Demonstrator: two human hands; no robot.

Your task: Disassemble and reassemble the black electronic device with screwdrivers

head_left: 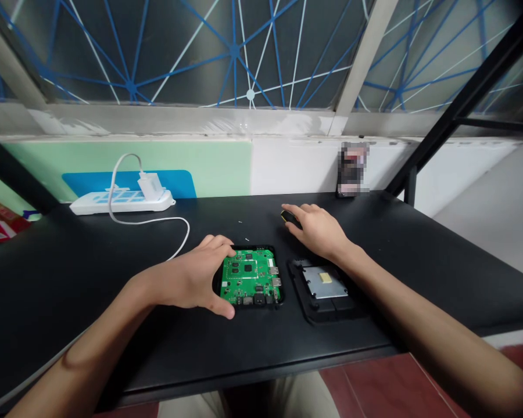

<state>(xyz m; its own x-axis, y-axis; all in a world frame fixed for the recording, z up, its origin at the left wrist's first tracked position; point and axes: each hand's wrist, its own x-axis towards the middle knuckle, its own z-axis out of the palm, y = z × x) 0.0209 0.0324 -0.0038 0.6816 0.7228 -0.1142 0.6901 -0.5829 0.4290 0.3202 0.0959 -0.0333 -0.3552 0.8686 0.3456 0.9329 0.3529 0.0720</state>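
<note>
My left hand (200,273) grips the left side of an open black device case (280,290), fingers at its far edge and thumb at its near edge. Inside the case lies a green circuit board (244,284) with chips and metal ports along its right and near sides. Farther back on the desk, my right hand (318,229) is closed over a black-and-yellow tool handle (291,219), most of it hidden under the fingers. Below my right wrist rests a black cover (314,313) with a silver metal plate (331,288) and a small yellowish pad (325,278).
A white power strip (100,203) with a plugged-in charger (150,186) stands at the back left; its white cable (189,226) runs past my left arm. A phone (351,168), partly pixelated, leans against the wall. Two tiny light bits lie behind the case. A red package (2,217) sits far left.
</note>
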